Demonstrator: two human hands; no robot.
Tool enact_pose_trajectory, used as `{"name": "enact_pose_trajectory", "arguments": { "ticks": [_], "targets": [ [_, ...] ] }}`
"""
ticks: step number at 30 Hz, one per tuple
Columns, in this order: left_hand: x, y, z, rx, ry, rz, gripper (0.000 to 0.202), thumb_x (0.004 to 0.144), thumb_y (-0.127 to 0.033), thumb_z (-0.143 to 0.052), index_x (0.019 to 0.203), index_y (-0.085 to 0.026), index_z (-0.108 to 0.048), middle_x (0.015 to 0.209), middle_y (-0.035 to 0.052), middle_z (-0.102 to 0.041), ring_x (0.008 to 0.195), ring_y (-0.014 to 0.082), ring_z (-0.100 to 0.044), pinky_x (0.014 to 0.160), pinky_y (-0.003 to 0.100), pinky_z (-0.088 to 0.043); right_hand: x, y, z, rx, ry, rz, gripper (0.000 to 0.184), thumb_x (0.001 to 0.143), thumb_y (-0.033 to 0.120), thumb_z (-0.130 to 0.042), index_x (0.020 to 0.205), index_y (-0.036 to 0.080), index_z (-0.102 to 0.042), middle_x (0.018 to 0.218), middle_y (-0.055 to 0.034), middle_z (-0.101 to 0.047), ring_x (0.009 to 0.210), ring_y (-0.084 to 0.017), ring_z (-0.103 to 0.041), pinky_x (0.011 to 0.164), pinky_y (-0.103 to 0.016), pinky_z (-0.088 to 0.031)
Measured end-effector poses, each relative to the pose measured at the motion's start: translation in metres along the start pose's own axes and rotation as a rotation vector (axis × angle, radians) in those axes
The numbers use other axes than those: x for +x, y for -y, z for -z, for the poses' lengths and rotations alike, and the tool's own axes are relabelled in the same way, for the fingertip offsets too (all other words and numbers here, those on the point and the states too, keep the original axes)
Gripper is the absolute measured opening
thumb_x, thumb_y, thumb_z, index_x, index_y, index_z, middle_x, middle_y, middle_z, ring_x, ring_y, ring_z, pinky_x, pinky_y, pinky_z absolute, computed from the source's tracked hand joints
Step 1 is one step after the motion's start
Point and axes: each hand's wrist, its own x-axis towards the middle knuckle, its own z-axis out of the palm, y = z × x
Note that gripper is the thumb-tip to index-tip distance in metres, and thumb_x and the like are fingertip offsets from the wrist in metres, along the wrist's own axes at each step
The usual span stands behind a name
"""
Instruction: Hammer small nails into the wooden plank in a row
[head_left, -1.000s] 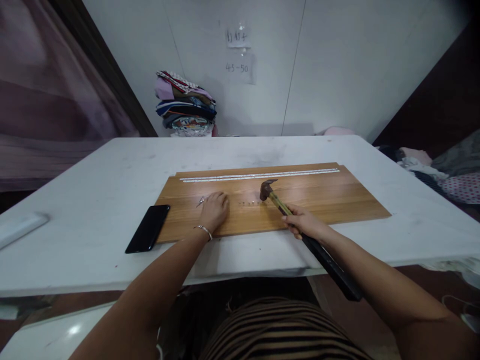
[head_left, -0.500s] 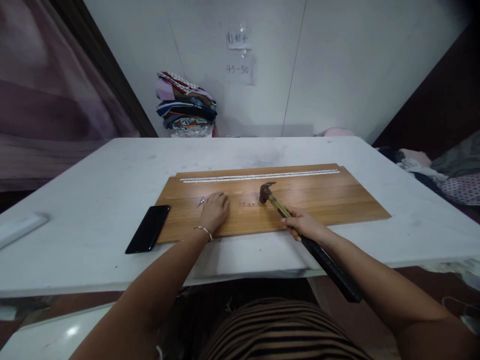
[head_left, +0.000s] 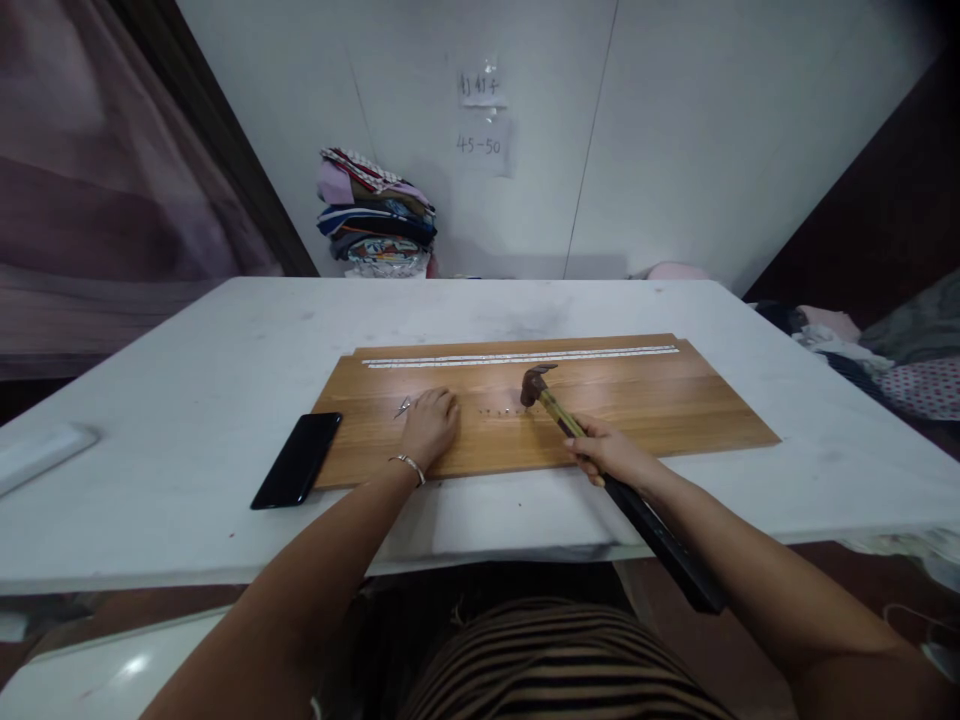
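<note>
A claw hammer (head_left: 553, 408) with a rusty head and a yellow and black handle is gripped partway along by my right hand (head_left: 604, 450). Its head is at the row of small nails (head_left: 497, 411) in the wooden board (head_left: 637, 400); I cannot tell whether it touches one. My left hand (head_left: 431, 425) lies palm down on the board, left of that row, with its fingers resting on the wood. Several loose nails (head_left: 403, 407) lie just beside its fingers. Whatever is under the left palm is hidden.
Two white marked strips (head_left: 517, 356) run along the board's far side. A black phone (head_left: 297, 460) overlaps the board's left edge on the white table (head_left: 180, 400). Folded clothes (head_left: 379, 215) are stacked behind the table, by the wall with paper notes (head_left: 480, 145).
The scene sits slightly lower in the picture. Both hands and the hammer keep almost the same place over the board.
</note>
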Motion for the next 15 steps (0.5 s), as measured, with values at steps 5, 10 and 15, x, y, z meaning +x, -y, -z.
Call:
{"name": "enact_pose_trajectory", "arguments": {
  "ticks": [5,10,15],
  "targets": [
    [0.0,0.0014,-0.0017,0.005,-0.002,-0.001,0.024,0.097,-0.027,-0.048,0.104,-0.02,-0.07,0.126,0.0131,-0.07,0.122,0.0282,-0.06,0.109,0.045,-0.043,0.0022,-0.0044,-0.0003,-0.011,0.01,-0.009,0.051,0.064,0.036,-0.069,0.111,0.021,-0.056,0.061,0.0101,-0.052,0.038,-0.007,-0.038,0.033,-0.021,-0.029],
    [-0.0001,0.0015,-0.0024,-0.001,-0.01,-0.001,0.022,0.097,-0.027,-0.049,0.103,-0.02,-0.069,0.12,0.0127,-0.071,0.119,0.0283,-0.061,0.108,0.044,-0.044,0.0027,-0.0056,-0.0017,-0.002,0.003,-0.025,0.045,0.062,0.038,-0.069,0.102,0.022,-0.053,0.061,0.0105,-0.053,0.038,-0.006,-0.038,0.032,-0.022,-0.029],
    [-0.0004,-0.0012,0.0002,0.019,-0.002,-0.002,0.023,0.098,-0.027,-0.048,0.1,-0.019,-0.069,0.119,0.013,-0.071,0.118,0.0287,-0.062,0.106,0.044,-0.044,0.0016,-0.0043,-0.002,0.0,-0.006,-0.025,0.042,0.061,0.038,-0.069,0.096,0.023,-0.05,0.061,0.0104,-0.053,0.037,-0.006,-0.038,0.032,-0.021,-0.029]
  ]
}}
